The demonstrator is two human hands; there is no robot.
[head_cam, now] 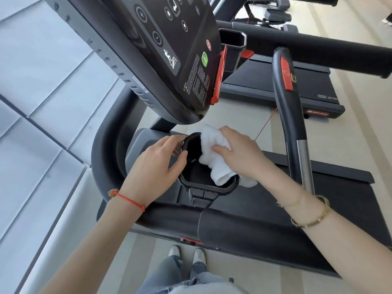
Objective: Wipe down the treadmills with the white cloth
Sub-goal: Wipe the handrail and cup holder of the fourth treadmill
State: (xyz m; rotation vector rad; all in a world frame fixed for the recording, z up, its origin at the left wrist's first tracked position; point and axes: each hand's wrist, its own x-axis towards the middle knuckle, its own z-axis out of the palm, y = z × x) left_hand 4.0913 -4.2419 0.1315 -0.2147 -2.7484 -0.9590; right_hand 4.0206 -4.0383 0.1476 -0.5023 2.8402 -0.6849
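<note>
A black treadmill fills the view, its console tilted above a black cup-holder tray. My right hand is shut on the white cloth and presses it into the tray's right side; part of the cloth hangs over the tray's rim. My left hand grips the tray's left rim between thumb and fingers. The padded front handlebar runs below both wrists.
A curved side handle with a red stop button rises on the right. A second treadmill stands beyond it, and more machines behind. A pale tiled wall is on the left. My shoes stand on the beige floor.
</note>
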